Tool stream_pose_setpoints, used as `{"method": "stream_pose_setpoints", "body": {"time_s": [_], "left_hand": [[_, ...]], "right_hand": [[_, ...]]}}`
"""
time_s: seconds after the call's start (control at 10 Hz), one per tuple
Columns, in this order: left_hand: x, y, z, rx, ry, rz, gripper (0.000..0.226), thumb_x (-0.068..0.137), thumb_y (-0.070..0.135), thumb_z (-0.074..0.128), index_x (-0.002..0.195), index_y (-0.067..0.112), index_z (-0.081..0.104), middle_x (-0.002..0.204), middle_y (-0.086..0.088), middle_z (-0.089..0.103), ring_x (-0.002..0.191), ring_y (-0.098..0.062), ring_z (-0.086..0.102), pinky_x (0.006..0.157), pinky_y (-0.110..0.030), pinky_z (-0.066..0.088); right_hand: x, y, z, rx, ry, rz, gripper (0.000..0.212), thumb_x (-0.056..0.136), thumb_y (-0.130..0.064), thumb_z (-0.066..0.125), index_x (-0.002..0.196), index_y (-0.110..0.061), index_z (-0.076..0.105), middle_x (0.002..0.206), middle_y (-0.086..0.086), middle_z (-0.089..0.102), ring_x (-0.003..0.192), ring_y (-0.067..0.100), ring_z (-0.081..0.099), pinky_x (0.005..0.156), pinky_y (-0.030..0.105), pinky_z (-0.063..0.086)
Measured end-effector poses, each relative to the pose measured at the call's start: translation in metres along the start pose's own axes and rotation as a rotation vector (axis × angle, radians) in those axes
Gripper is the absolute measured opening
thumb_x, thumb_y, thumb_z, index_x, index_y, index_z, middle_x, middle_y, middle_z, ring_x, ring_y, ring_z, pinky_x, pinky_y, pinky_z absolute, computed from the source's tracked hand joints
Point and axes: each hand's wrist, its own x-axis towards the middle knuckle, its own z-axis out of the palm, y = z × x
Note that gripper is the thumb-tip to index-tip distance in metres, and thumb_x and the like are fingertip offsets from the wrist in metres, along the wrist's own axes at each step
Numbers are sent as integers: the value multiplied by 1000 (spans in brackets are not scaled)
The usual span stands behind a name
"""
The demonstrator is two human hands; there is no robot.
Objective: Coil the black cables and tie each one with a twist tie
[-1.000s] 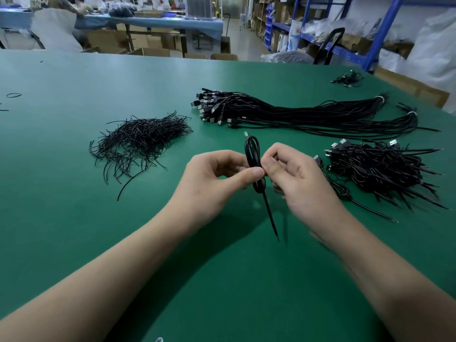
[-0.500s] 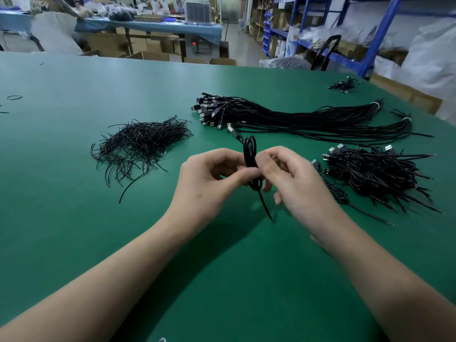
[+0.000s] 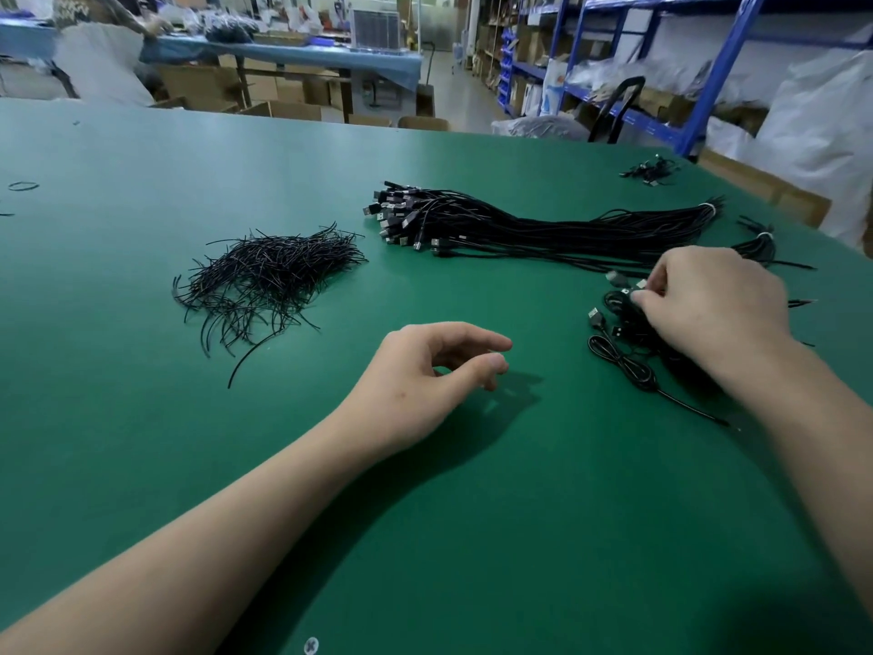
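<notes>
Twist ties [image 3: 269,276]: loose black heap on the green surface [image 3: 472,512], well left of the left fingers. Left hand [image 3: 425,375]: low over the surface, fingers [image 3: 491,345] loosely curled, thumb close under the forefinger, holding nothing. Uncoiled black cables [image 3: 543,229]: long bundle beyond and between the two sets of fingers, plug ends toward the left. Coiled cables [image 3: 633,335]: small pile directly under the right fingers; one coil [image 3: 619,364] lies just nearer, its tail trailing right. Right hand [image 3: 713,300]: palm down over the pile, fingers [image 3: 654,300] curled onto the topmost coils. Cannot tell whether they pinch a coil or only touch it.
</notes>
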Motion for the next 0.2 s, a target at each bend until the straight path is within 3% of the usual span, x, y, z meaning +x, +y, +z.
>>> {"method": "stream_pose_setpoints", "body": {"time_s": [0.1, 0.2], "left_hand": [[-1, 1, 1, 20, -11, -7, 14, 98, 28, 66, 109, 31, 74, 93, 9, 78, 92, -7, 73, 86, -36, 57], [0, 0, 2, 10, -7, -1, 14, 98, 27, 66, 108, 32, 74, 93, 7, 78, 91, -9, 73, 82, -33, 55]], "right_hand": [[-4, 3, -2, 9, -15, 10, 30, 94, -41, 66, 104, -13, 68, 97, 10, 63, 90, 34, 59, 66, 36, 43], [-20, 0, -22, 420, 136, -169, 32, 93, -43, 63, 116, -21, 66, 104, 0, 62, 93, 20, 61, 74, 34, 51]]}}
